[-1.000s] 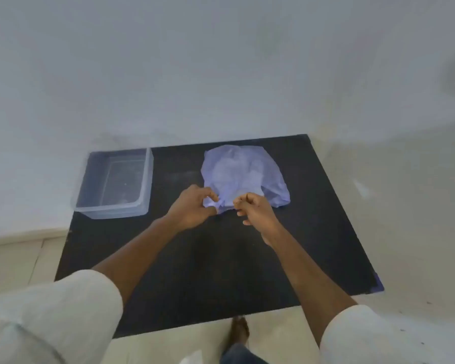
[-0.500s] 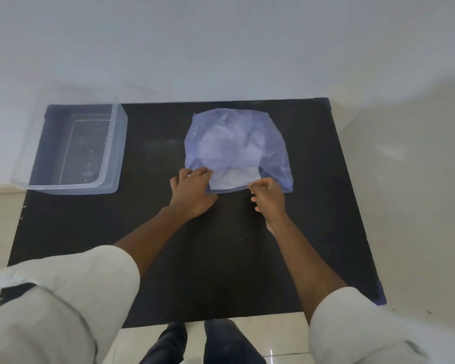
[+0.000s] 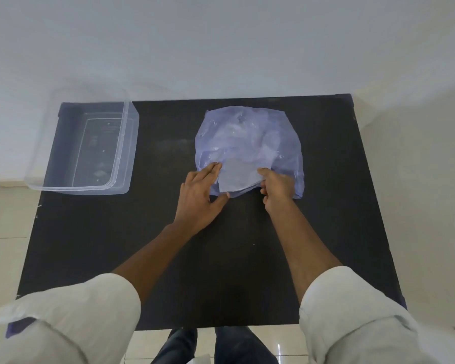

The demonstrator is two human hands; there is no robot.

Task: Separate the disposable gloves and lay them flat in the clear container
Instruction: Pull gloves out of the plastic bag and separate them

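Note:
A crumpled pile of thin, translucent bluish disposable gloves [image 3: 247, 143] lies on the black table [image 3: 168, 258], right of centre. My left hand [image 3: 200, 195] rests flat with fingers spread on the pile's near left edge. My right hand [image 3: 277, 189] pinches the near right edge, where a flat pale sheet [image 3: 235, 176] sticks out between both hands. The clear container [image 3: 121, 143] stands at the table's far left corner with nothing visible in it.
A white wall rises just behind the table. Pale floor tiles [image 3: 8, 214] show to the left and right of the table, and my legs [image 3: 221, 345] show below its near edge.
The view has tilted down and closer. My left hand has flattened onto the pile's edge, and my right hand has drawn a flat sheet out a little toward me.

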